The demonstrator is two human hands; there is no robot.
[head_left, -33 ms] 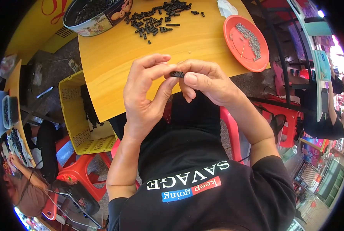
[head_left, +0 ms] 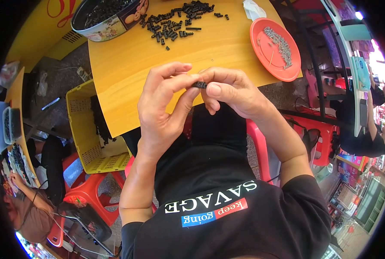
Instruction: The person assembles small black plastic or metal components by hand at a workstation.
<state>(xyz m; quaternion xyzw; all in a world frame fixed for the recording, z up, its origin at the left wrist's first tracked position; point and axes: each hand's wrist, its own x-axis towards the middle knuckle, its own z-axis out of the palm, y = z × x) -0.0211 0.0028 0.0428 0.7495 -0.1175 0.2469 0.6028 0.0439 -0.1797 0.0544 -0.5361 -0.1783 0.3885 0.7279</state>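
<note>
My left hand (head_left: 162,108) and my right hand (head_left: 235,93) meet above the near edge of a yellow table (head_left: 127,73). Together their fingertips pinch a small black part (head_left: 199,84). The left thumb and forefinger close on it from the left, and the right thumb presses it from the right. A loose pile of similar small black parts (head_left: 175,21) lies at the far side of the table, well beyond both hands.
A round tin (head_left: 110,28) holding black parts stands at the far left of the table, an orange plate (head_left: 263,58) with small grey metal pieces at the right. A yellow crate (head_left: 89,129) and red stools sit below left. Other people sit at lower left (head_left: 28,211) and right (head_left: 369,134).
</note>
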